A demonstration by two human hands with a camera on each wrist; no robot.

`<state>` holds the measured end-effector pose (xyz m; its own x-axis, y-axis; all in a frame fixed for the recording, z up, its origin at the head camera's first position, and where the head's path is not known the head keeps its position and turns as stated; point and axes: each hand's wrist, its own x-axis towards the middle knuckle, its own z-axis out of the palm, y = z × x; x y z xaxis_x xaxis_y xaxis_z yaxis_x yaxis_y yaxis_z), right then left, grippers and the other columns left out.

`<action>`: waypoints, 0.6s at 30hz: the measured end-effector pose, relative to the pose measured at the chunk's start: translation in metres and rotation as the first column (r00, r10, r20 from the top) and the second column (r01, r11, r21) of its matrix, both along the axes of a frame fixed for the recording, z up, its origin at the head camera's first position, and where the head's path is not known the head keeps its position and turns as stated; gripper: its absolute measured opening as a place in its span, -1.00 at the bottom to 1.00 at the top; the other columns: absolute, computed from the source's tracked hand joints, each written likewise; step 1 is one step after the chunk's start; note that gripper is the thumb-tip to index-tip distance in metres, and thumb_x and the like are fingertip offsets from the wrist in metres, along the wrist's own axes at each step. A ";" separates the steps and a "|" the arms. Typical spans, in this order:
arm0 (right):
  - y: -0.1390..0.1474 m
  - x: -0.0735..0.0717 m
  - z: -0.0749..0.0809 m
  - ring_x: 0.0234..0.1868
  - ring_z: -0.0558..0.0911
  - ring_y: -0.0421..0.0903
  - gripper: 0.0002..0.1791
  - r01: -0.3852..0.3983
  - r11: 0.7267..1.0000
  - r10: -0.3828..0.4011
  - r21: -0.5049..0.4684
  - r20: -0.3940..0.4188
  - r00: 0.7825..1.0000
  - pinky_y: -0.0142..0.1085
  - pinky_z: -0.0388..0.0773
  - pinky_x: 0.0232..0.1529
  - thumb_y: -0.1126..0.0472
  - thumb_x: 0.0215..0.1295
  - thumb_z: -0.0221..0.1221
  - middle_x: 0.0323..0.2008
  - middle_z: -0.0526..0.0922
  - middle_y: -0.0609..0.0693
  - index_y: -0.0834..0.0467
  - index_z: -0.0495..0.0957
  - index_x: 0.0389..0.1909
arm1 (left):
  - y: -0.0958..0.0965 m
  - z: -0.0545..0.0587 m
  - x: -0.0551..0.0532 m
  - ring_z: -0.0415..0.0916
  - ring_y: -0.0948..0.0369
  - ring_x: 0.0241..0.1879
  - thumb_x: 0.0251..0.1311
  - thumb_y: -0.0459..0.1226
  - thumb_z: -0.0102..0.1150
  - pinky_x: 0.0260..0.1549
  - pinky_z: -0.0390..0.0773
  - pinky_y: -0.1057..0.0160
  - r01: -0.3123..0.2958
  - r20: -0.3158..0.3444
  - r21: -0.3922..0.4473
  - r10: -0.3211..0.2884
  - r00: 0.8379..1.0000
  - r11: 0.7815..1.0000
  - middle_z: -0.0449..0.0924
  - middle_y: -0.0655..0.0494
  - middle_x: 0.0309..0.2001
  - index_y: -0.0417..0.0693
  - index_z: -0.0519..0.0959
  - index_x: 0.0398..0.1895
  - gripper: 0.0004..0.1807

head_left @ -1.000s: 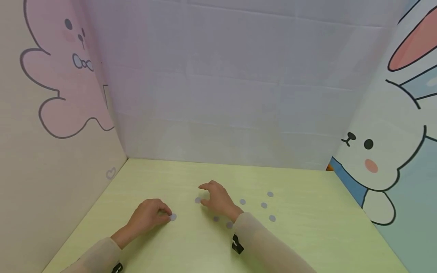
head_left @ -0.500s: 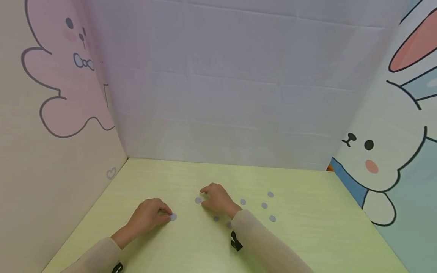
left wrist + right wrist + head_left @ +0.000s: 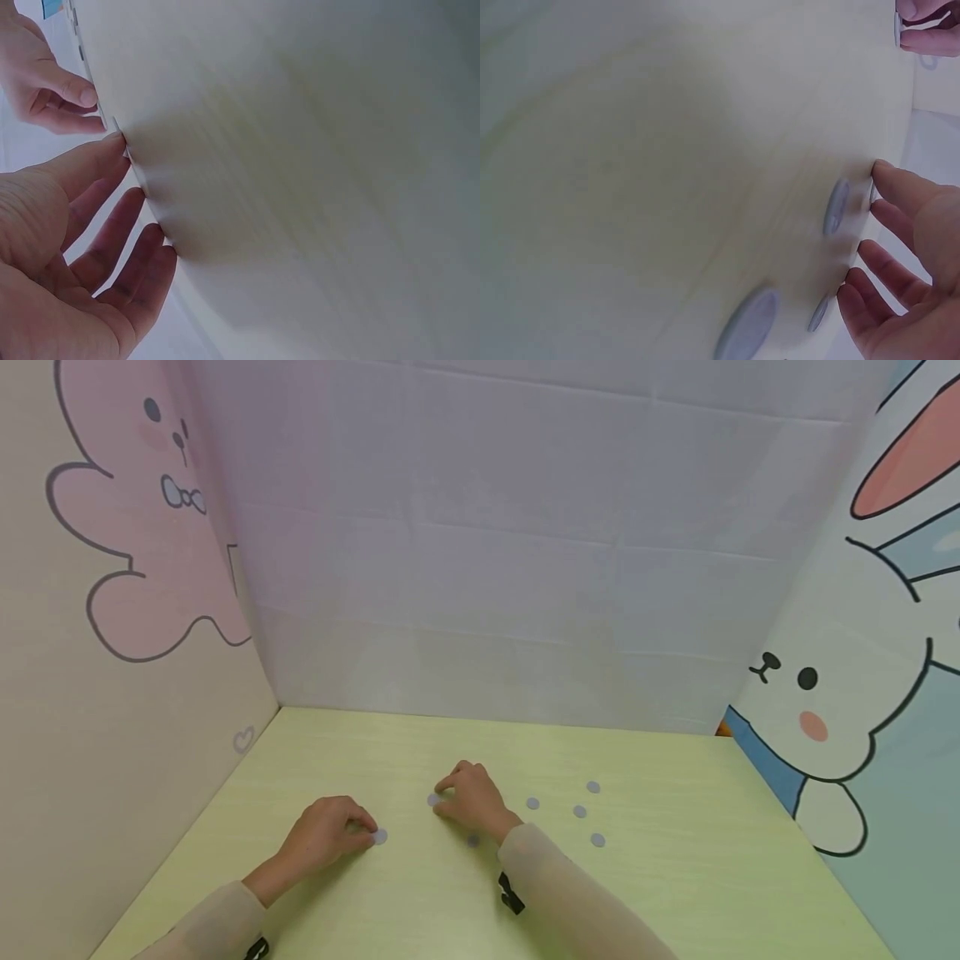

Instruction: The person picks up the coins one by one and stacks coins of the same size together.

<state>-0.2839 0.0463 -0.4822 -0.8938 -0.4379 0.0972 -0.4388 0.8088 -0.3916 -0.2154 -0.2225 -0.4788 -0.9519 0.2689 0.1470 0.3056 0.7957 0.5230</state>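
Note:
Small flat grey discs lie on the pale yellow-green tabletop (image 3: 405, 910). At the left, my left hand (image 3: 318, 835) pinches one grey disc (image 3: 380, 837) at its edge between thumb and fingertip, against the table. My right hand (image 3: 474, 799) reaches farther forward near the middle, its thumb and forefinger closed about a second grey disc (image 3: 432, 799). In the right wrist view, that disc is a thin sliver between the fingertips (image 3: 882, 166), with the other fingers touching the table. Two more discs (image 3: 836, 206) (image 3: 748, 324) lie near this hand.
Right of my right hand, several loose discs (image 3: 580, 812) are spread out. Another disc (image 3: 473, 841) lies beneath the right wrist. A white back panel (image 3: 487, 568), a left wall (image 3: 135, 760) with a pink bear and a right wall (image 3: 900, 827) with a rabbit enclose the table.
My right thumb and forefinger have come together around the disc, and the right forearm has shifted slightly left. My left hand and its disc stay in place.

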 end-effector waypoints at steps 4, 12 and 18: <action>-0.001 0.000 -0.002 0.01 0.56 0.03 -0.72 0.014 1.000 -0.014 -0.016 0.000 1.000 -0.24 0.57 -0.03 0.01 0.31 0.49 0.00 0.65 0.02 0.00 0.85 -0.03 | 0.000 0.000 0.001 0.62 0.25 -0.20 0.07 -0.23 0.64 -0.16 0.61 0.10 0.007 -0.013 -0.001 -0.007 1.000 1.000 0.75 0.33 -0.26 0.19 0.83 -0.36 -0.87; -0.003 0.001 -0.001 -0.07 0.56 -0.02 -0.75 0.017 1.000 -0.017 -0.020 -0.023 1.000 -0.29 0.56 -0.10 0.02 0.29 0.51 -0.06 0.67 0.00 0.01 0.86 -0.08 | 0.000 0.001 0.002 0.63 0.25 -0.20 0.07 -0.23 0.65 -0.14 0.63 0.07 0.003 -0.015 -0.007 -0.003 1.000 1.000 0.75 0.34 -0.27 0.18 0.83 -0.36 -0.87; -0.003 0.003 0.001 -0.13 0.55 -0.05 -0.78 0.013 1.000 -0.014 -0.014 -0.053 0.998 -0.32 0.56 -0.15 0.01 0.29 0.51 -0.11 0.69 -0.01 0.01 0.87 -0.12 | 0.001 0.001 0.003 0.63 0.25 -0.20 0.07 -0.23 0.65 -0.14 0.63 0.06 -0.006 -0.008 -0.012 0.006 1.000 1.000 0.75 0.34 -0.27 0.18 0.83 -0.36 -0.87</action>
